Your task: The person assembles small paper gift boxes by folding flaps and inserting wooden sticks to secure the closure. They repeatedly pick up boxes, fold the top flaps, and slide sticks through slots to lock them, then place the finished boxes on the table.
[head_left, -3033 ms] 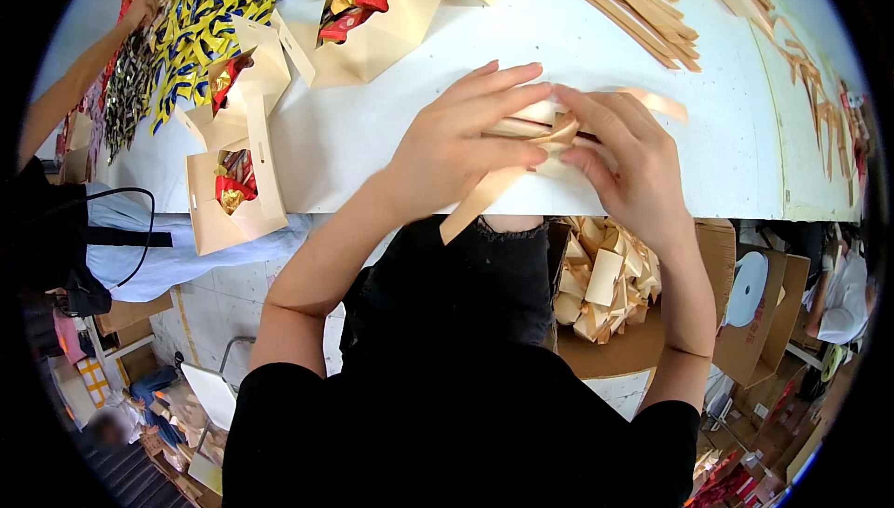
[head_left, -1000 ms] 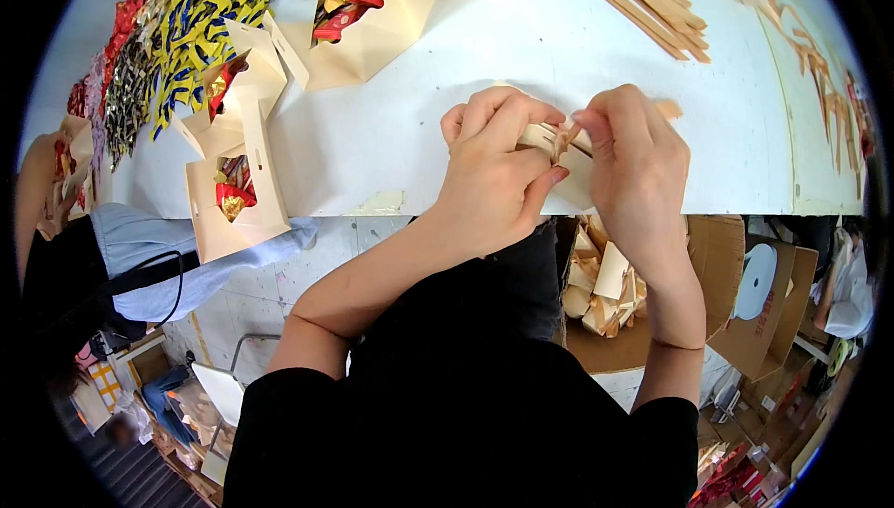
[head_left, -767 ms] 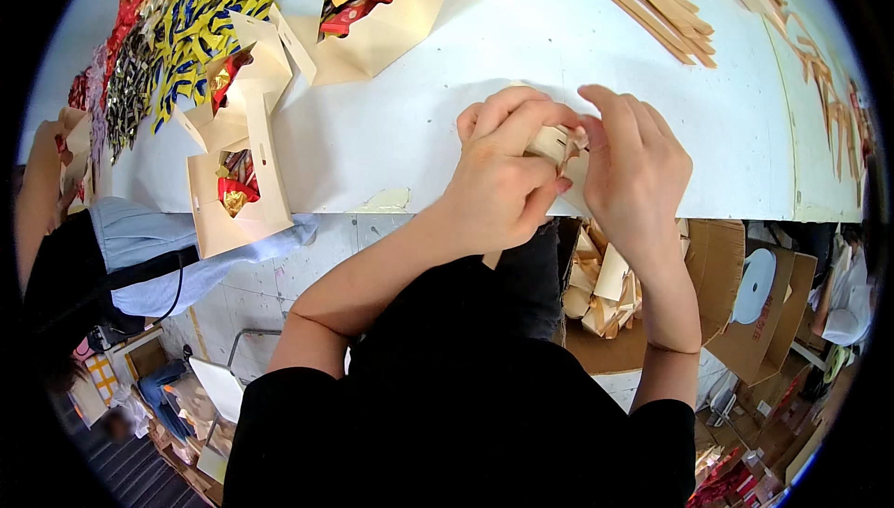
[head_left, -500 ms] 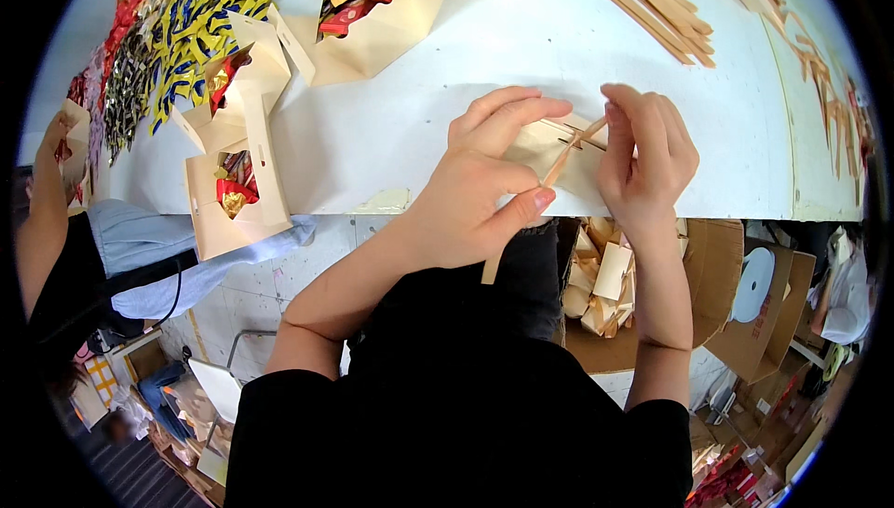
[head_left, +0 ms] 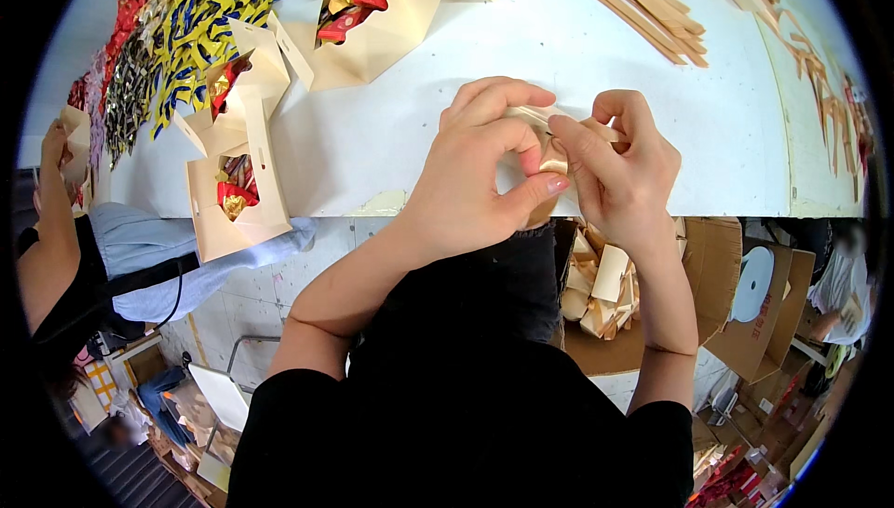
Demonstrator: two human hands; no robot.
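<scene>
Over the white surface (head_left: 400, 135), my left hand (head_left: 475, 173) and right hand (head_left: 619, 168) pinch a small cream paper piece (head_left: 549, 140) between thumbs and fingertips. It looks light, thin and easily creased (mostly hidden by my fingers), best gripped along its folded edges.

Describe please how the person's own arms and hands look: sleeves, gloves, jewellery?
Both forearms are bare from the elbow down. Short black sleeves end at the upper arms. The left hand and right hand wear no gloves, rings or watch. The left thumbnail looks pink.
</scene>
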